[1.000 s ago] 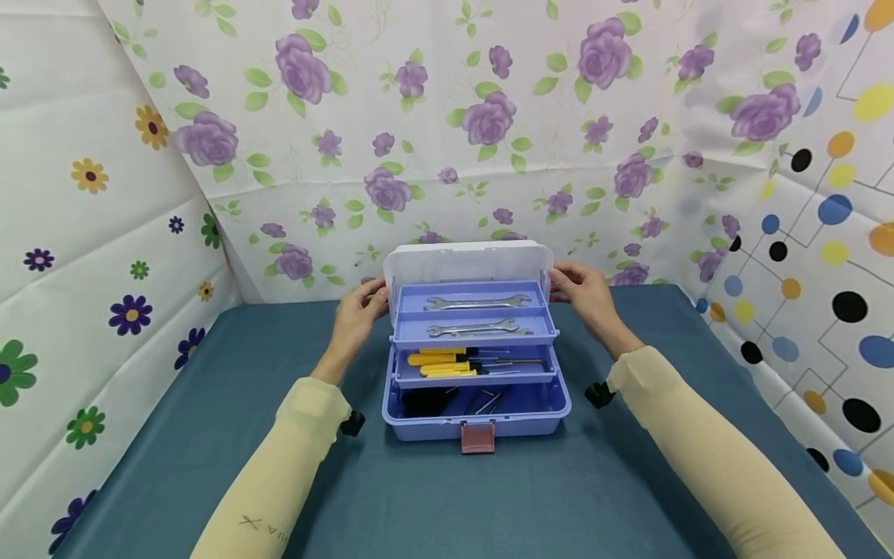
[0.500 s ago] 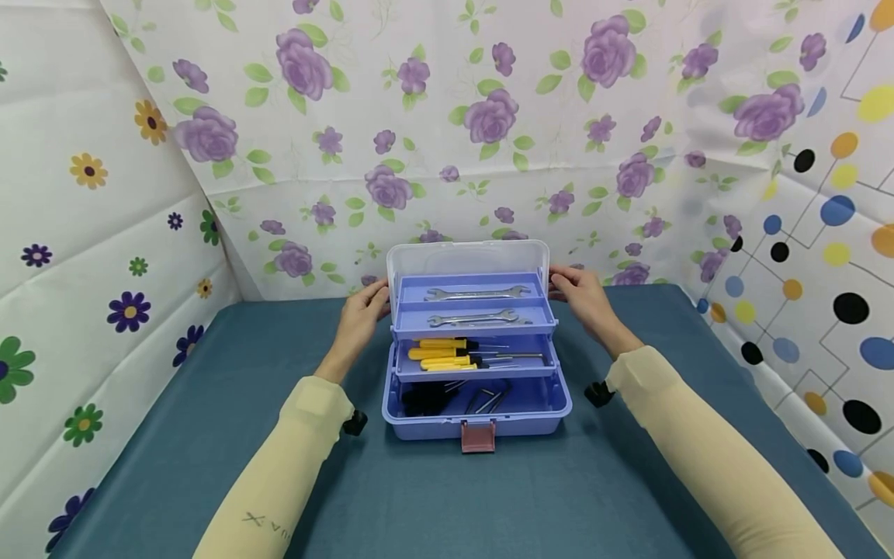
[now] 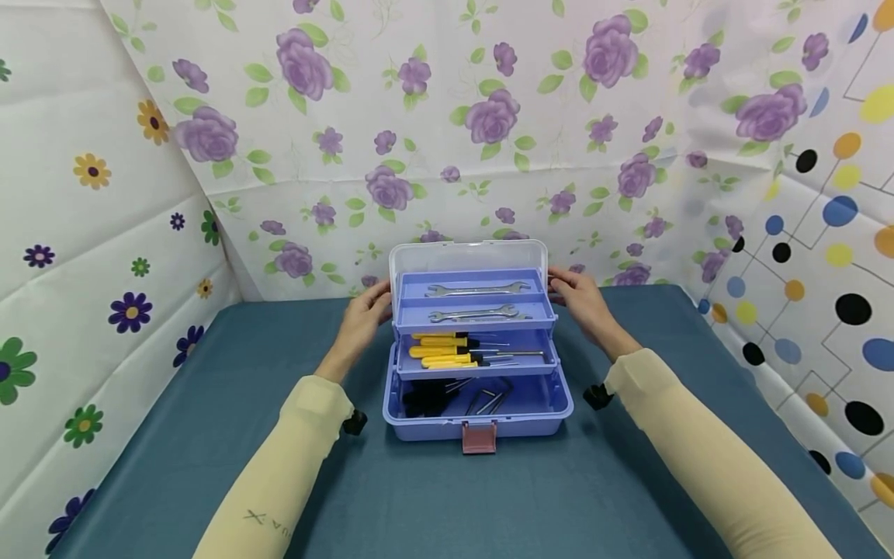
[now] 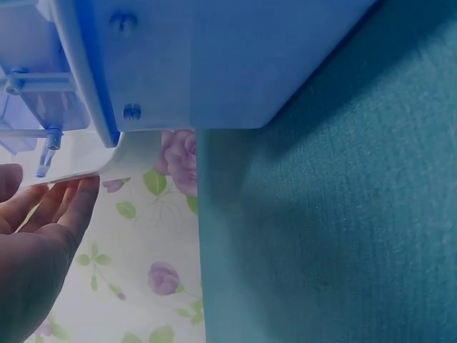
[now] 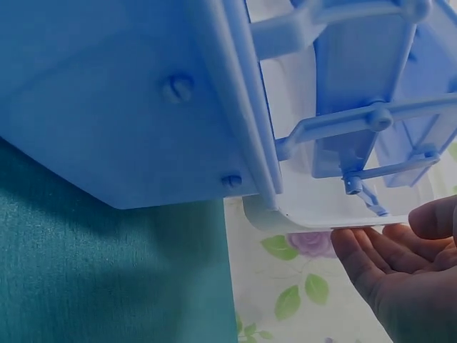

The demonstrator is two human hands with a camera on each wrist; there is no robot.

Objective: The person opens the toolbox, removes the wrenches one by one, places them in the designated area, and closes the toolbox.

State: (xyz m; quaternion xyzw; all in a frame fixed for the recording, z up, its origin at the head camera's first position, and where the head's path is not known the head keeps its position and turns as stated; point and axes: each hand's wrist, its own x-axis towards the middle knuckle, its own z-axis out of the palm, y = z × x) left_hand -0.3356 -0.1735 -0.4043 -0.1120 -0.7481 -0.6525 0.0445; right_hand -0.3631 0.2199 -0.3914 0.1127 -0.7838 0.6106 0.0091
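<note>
The blue toolbox (image 3: pixel 426 429) stands in the far middle of the table (image 3: pixel 447 501). At its raised lid (image 3: pixel 468 256), the left hand (image 3: pixel 362 317) and right hand (image 3: pixel 581 301) — fingers extended, not curled — touch the left and right edges.

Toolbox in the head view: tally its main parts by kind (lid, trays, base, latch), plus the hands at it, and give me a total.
Lid: 1
Trays: 2
Base: 1
Latch: 1
Hands: 2
Total: 7
</note>
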